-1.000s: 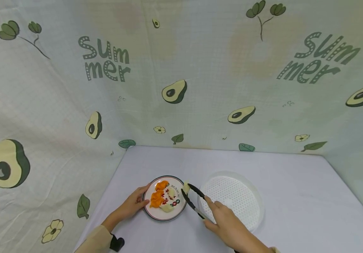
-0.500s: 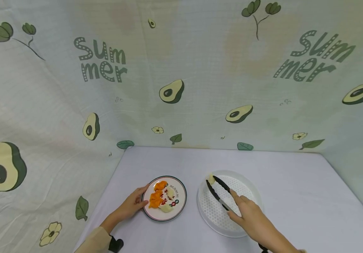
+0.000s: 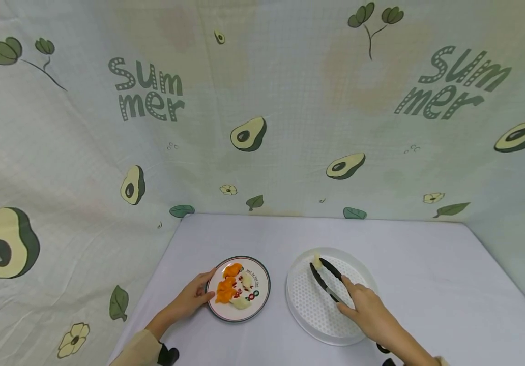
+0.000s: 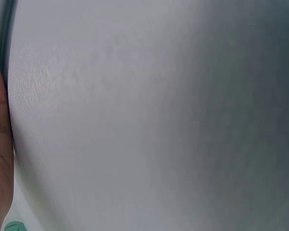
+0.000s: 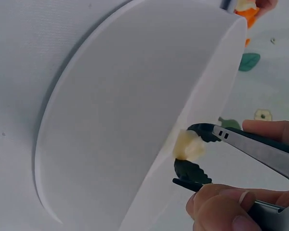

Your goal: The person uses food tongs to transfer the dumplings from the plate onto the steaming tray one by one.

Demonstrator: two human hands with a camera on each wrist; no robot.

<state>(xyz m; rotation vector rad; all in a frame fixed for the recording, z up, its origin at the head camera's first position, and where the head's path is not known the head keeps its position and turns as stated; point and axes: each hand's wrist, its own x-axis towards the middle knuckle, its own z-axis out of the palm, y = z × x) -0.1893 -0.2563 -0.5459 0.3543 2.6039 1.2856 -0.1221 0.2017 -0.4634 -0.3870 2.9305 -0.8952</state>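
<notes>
**Head view: tongs pinch pale piece over tray's far side, other hand on plate**

Right hand grips the black-tipped tongs, thumb on one arm and fingers on the other. Pale piece sits between the tips, over the far part of the round white tray, a bit left of its middle. Whether it touches the tray floor: can't tell from either angle.

Step in hand reads as setting the piece down, judging by position. Done well: lower until the piece rests on the dotted surface, then ease thumb and fingers apart evenly so it doesn't drag or flick. Light squeeze only; the piece looks soft and could mash or slip. Tips should clear the raised rim, since the piece is near the far edge. Opening too high would likely let it bounce or roll.

Pose: right forearm comes in from the lower right, tongs angled up and to the left, hand above the tray's right side. Left hand holds the left edge of the plate, thumb and fingers around the rim, forearm from lower left. Steady grip makes sense there. Plate carries orange pieces and more pale pieces. Left wrist view: mostly blurred pale surface, sliver of hand, little to use.
</notes>
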